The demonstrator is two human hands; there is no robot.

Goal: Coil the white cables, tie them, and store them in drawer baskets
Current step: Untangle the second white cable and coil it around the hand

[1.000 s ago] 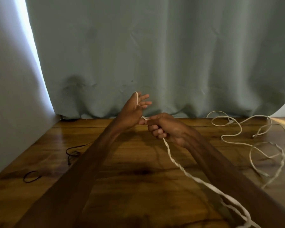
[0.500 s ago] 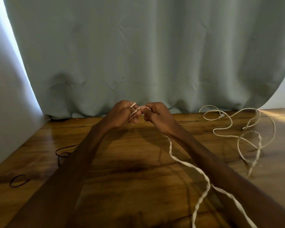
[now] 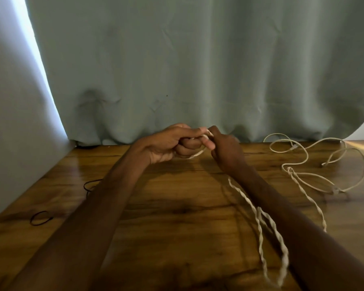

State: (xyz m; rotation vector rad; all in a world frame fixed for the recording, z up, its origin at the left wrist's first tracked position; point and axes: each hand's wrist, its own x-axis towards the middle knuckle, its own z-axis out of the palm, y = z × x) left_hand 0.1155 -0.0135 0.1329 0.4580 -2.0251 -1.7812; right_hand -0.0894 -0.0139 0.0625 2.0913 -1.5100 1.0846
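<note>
A twisted white cable (image 3: 259, 219) runs from my two hands down across the wooden table (image 3: 177, 206) toward the lower right, where it doubles into a long loop. My left hand (image 3: 168, 143) has its fingers curled around a short turn of this cable near the table's far edge. My right hand (image 3: 225, 150) pinches the same cable right beside the left fingertips. A second white cable (image 3: 315, 164) lies loose in tangled loops on the table at the right, apart from both hands.
A grey-green curtain (image 3: 198, 70) hangs along the table's far edge. A thin black cord (image 3: 88, 185) and a small black loop (image 3: 39, 217) lie on the left part of the table. A pale wall stands at the left.
My left hand went from spread fingers with cable over the thumb to curled around the cable. Both hands came together, and the trailing cable now forms a longer doubled loop at lower right.
</note>
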